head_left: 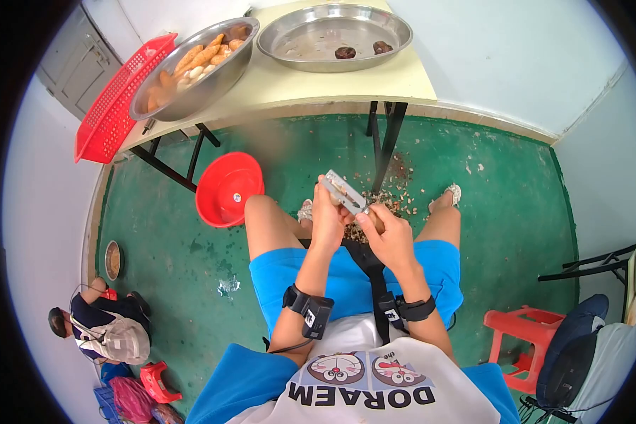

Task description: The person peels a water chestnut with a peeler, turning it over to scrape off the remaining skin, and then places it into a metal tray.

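Above my lap, my right hand (pixel 387 235) is closed round the handle of a metal peeler (pixel 345 192). My left hand (pixel 328 216) holds a small pale piece at the peeler's blade, largely hidden by the tool and my fingers. Peelings (pixel 396 205) lie scattered on the green floor beyond and below my hands. On the table (pixel 297 90), a steel bowl (pixel 237 74) holds orange and pale peeled roots. A round steel tray (pixel 307 49) beside it carries two dark pieces.
A red basket (pixel 109 116) leans by the bowl. A red basin (pixel 222 189) stands on the floor left of my knee. Another person (pixel 95 321) sits at the lower left. A red stool (pixel 523 325) and a dark backpack (pixel 572 350) are at the right.
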A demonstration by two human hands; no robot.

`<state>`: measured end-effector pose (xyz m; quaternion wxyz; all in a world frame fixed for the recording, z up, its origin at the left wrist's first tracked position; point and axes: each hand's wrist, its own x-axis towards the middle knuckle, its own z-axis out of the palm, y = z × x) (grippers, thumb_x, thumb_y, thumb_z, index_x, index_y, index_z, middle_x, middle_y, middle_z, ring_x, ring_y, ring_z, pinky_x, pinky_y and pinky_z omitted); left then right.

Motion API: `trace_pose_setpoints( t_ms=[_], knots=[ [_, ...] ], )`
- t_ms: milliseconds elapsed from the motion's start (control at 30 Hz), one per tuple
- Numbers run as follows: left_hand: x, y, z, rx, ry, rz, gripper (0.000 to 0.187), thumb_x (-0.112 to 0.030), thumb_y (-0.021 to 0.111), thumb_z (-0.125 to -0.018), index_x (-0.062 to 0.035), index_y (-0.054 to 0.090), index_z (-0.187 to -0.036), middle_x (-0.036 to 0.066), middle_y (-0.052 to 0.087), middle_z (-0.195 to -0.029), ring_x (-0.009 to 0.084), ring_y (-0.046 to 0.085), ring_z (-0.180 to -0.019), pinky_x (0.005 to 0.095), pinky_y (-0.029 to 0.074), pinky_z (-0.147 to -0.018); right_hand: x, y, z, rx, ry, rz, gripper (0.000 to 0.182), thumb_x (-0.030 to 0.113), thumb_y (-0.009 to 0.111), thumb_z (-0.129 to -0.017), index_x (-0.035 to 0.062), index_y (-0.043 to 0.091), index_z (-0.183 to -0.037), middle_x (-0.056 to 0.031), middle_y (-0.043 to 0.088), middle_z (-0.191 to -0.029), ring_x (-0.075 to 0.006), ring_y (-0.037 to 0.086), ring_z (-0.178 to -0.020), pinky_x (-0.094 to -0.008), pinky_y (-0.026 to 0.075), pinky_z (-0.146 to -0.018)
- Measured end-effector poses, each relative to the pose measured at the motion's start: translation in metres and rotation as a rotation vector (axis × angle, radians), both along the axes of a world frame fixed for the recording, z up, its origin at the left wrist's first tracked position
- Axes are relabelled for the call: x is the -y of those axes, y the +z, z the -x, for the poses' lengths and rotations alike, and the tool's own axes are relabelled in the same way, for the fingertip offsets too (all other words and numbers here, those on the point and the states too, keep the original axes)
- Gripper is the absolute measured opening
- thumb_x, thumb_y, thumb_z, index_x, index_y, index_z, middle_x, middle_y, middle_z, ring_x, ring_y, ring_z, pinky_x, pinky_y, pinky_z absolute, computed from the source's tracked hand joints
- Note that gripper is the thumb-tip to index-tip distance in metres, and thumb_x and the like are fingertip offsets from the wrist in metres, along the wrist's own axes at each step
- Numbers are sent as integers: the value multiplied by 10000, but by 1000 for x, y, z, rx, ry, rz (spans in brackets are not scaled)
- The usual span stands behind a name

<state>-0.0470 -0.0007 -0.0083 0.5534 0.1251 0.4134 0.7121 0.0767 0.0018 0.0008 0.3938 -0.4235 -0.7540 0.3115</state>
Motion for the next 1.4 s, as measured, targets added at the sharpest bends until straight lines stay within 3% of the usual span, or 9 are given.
trace_pose_setpoints(
  t_ms=[533,600,700,767,800,900,1033,1200,1400],
  knots=[
    [-2,-1,3,-166,300,-155,159,-195,390,-882,-115,347,-752,35,500,-619,34,346,-408,164,211,-302,10,6,15,-10,44,224,288,301,509,-853,21,504,-786,-168,524,-573,-359,536,-537,-399,402,-481],
    [-2,-3,5,-190,319,-165,153,-177,402,-880,-114,349,-752,36,502,-624,34,351,-411,164,212,-304,10,4,19,-101,9,199,331,276,503,-862,-16,469,-710,-134,437,-516,-176,418,-447,-318,351,-447],
    [1,-10,-4,-476,320,-239,136,-136,420,-878,-110,354,-763,28,488,-629,29,354,-427,163,218,-313,-3,-10,20,2,-144,196,328,278,494,-864,-21,507,-730,-126,459,-514,-155,447,-460,-322,358,-450],
    [4,-1,-17,-431,252,-280,122,-136,407,-882,-108,354,-776,24,461,-631,38,329,-424,173,221,-322,-16,-18,12,-58,-193,302,367,300,484,-869,-28,517,-707,-178,523,-567,-298,516,-504,-373,392,-488],
    [2,2,-14,-316,239,-227,115,-163,394,-888,-109,356,-793,25,455,-626,44,328,-426,179,221,-330,-20,-24,12,-123,-232,210,387,315,482,-870,-26,510,-690,-137,490,-527,-208,459,-468,-338,372,-479],
    [-1,1,-6,-164,212,-124,127,-216,367,-897,-110,360,-829,25,439,-613,55,329,-433,188,223,-345,-24,-33,-2,-156,-275,414,395,333,489,-865,-18,500,-684,-87,430,-503,-150,389,-461,-314,350,-470],
    [1,-2,-4,-123,160,-75,156,-261,348,-902,-110,369,-868,16,418,-598,55,342,-451,185,225,-361,-14,-20,2,-216,-176,294,360,323,532,-844,-4,502,-698,-41,376,-486,-112,335,-465,-289,315,-439],
    [0,-7,-3,-176,180,17,131,-255,351,-906,-127,370,-882,-5,443,-674,34,355,-478,172,227,-368,0,1,4,-7,-16,75,264,314,552,-817,50,552,-804,-166,559,-587,-344,571,-559,-383,432,-473],
    [2,2,-5,-202,221,28,133,-247,356,-904,-120,379,-870,-17,430,-632,21,340,-456,170,213,-359,1,1,6,44,-16,106,297,322,521,-839,37,529,-758,-160,539,-551,-346,554,-521,-391,418,-463]
  ],
)
